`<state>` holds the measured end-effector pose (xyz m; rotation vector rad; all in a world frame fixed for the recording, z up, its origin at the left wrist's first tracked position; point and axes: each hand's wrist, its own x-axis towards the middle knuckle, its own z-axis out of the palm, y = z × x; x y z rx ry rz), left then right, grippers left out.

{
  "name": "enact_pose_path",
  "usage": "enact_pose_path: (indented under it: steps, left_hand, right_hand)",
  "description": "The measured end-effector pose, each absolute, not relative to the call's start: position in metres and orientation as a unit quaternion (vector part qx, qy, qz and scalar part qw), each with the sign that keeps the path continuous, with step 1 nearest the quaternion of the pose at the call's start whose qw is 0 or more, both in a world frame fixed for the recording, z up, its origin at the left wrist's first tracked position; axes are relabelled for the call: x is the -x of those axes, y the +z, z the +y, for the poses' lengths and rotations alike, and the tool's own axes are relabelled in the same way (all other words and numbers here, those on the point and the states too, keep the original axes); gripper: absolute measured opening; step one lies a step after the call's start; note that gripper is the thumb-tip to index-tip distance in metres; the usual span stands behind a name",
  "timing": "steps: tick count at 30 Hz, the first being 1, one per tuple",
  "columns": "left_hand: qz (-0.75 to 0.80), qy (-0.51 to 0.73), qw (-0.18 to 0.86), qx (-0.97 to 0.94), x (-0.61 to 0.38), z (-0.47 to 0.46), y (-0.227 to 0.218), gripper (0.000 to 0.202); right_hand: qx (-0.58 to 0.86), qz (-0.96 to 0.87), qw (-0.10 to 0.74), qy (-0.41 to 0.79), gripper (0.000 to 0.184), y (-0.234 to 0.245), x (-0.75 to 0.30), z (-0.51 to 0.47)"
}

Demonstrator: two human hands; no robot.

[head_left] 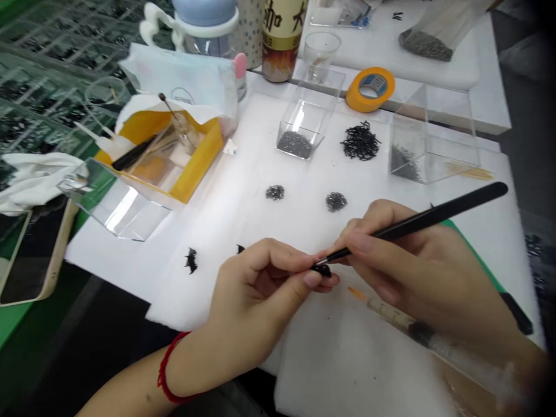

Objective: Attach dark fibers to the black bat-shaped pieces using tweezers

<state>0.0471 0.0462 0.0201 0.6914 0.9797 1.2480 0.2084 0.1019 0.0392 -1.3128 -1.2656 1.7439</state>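
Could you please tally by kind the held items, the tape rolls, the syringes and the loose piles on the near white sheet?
Black tool in the right hand: 1
Black piece in the left hand: 1
Tape roll: 1
Syringe: 1
Loose piles on the white sheet: 3
Total: 7

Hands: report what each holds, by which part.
Left hand: small black piece, between thumb and fingers, exact spot hidden. Right hand: black tool, toward its thin tip.
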Motion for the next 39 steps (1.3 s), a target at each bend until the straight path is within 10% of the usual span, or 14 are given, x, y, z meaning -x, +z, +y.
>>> enact_pose_path:
  steps: [11,39]
  left_hand:
    - [0.726,0.316,0.257,-0.555,0.052,0.001,0.045,0.012]
    - [0.618,0.095,0.131,-0.769,0.014,0.049,0.025,0.021]
  right_hand:
    - [0.492,-0.440,0.377,0.650,0.012,0.029,-0.213,0.111]
    - [0.555,-0.491,0.367,0.562,0.014,0.054,-0.212,0.136]
